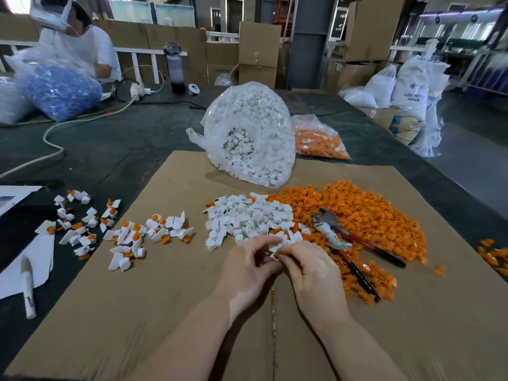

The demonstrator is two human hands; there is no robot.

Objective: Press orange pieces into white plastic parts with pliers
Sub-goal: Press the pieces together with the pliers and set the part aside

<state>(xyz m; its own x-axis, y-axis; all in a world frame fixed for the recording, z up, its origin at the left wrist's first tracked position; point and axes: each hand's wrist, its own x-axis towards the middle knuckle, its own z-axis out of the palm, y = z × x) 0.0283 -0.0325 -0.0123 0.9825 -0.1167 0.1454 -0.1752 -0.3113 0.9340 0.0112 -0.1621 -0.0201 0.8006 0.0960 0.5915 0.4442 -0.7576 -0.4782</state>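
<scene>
Item: white part (275,250) with orange piece (276,254), pinched between fingers of left hand (248,266) and right hand (309,266), above cardboard (165,312). Pliers (346,243) lie unused on orange pile (365,213). Risk: crooked seating, piece slipping free.

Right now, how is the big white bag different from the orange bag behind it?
The white bag is bigger and stands tall; the orange bag is smaller and lies low. The white bag holds white parts and its mouth gapes toward the camera; the orange bag holds orange pieces, and I can't tell if it's open. The white bag sits partly on the cardboard; the orange bag sits off it. Both are clear plastic.
</scene>
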